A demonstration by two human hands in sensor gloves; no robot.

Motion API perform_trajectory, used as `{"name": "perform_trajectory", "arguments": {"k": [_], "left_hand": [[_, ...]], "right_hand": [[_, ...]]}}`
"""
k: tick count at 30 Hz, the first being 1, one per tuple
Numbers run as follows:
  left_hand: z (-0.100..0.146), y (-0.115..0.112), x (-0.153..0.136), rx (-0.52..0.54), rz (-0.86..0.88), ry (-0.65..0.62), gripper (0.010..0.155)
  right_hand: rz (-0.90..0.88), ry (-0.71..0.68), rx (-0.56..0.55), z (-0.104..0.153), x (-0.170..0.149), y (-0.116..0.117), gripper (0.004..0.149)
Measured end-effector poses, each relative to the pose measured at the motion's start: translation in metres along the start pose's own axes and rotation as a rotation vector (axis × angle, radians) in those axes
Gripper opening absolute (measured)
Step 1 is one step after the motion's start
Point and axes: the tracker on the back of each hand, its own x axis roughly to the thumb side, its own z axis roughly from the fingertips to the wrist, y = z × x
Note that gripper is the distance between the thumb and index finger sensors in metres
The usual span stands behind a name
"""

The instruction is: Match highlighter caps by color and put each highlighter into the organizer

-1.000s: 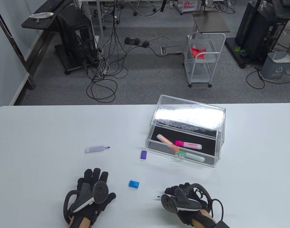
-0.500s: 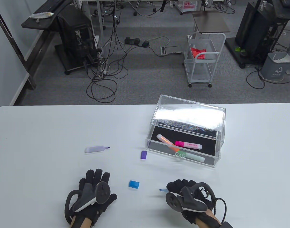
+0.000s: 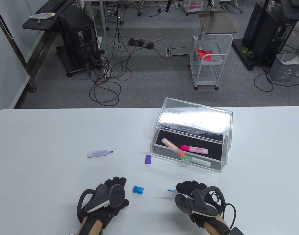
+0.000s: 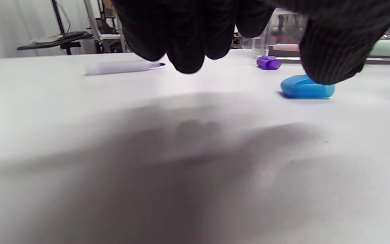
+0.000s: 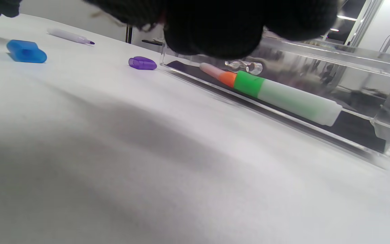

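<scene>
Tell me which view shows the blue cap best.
The left wrist view: the blue cap is close and sharp, though the thumb covers its top. In the table view it is small but unobstructed; in the right wrist view it lies far off.

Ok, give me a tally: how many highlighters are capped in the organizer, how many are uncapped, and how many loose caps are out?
Capped highlighters in the clear acrylic organizer: 3, orange, pink, green
Uncapped highlighters: 2, pale purple on the table, blue in the right hand
Loose caps: 2, purple, blue
Total: 7
</scene>
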Motion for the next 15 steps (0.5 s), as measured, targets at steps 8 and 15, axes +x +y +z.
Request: {"name": "perform_trajectory", "arguments": {"k": [8, 15], "left_hand": [[-0.034, 0.006, 0.024, -0.039, -0.097, -0.004, 0.081], [-0.052, 0.003, 0.024, -0.07, -0.067, -0.014, 0.077]], "right_hand": [[-0.015, 0.012, 0.003, 0.001, -0.006, 0.0, 0.051], [-0.011, 0.021, 0.006, 0.002, -0.007, -0.002, 0.05]]}}
